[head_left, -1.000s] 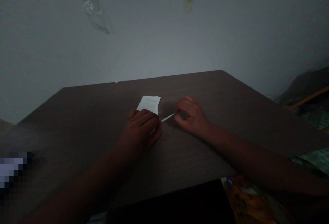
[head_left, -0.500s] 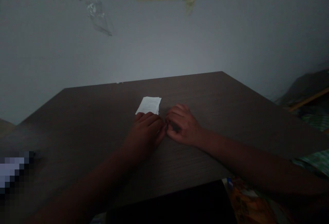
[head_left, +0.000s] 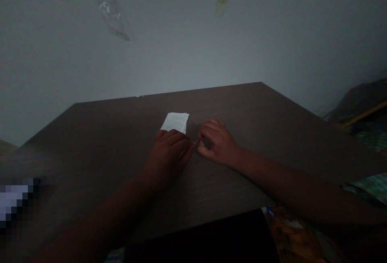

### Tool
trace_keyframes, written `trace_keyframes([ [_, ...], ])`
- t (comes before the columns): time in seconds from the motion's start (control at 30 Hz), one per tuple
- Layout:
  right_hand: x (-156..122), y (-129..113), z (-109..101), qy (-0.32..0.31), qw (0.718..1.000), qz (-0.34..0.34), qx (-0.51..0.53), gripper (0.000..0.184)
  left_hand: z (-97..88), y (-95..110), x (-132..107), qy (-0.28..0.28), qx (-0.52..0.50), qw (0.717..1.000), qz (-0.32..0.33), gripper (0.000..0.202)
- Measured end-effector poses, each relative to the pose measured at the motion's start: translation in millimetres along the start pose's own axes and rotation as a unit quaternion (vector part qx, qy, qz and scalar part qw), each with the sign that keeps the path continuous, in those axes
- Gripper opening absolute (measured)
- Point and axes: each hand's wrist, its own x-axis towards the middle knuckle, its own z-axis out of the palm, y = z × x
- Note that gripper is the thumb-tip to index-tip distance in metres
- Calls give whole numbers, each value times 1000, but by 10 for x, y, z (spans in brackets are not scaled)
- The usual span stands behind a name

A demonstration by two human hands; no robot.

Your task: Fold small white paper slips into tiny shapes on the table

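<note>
Between my two hands stretches a short, thin, pale strip (head_left: 196, 142), too small and dim to name. My left hand (head_left: 171, 150) is closed, its thumb and fingers pinching the strip's left end. The other end is pinched in the curled fingers of my right hand (head_left: 218, 142), held a little apart from the left. Just beyond my left knuckles lies a small stack of white printed papers (head_left: 175, 122), its near edge hidden behind that hand.
The dark wooden table (head_left: 127, 130) runs back to a grey wall (head_left: 187, 49) with tape stuck on it. A pixelated object (head_left: 15, 200) sits at the left edge. A black surface (head_left: 211, 239) and a colourful packet (head_left: 293, 230) are at the near edge.
My hands have drawn slightly apart, and the thin pale strip now shows between their fingertips. The papers lie as before.
</note>
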Motion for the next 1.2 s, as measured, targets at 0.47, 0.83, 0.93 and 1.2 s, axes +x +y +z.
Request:
trace_keyframes([
  [0.47, 19, -99, 5, -11, 1000, -6, -1, 6, 49, -65, -9, -9, 15, 1000, -11, 18],
  [0.83, 19, 87, -79, -3, 1000, 25, -4, 10, -40, -50, -4, 22, 29, 999, -1, 20],
  [0.93, 11, 249, -140, 42, 998, 51, 1, 10, -80, -101, 0, 46, 41, 998, -7, 17],
  [1.2, 19, -40, -76, -8, 999, -23, 24, 8, -23, -34, 10, 21, 50, 998, 14, 20],
])
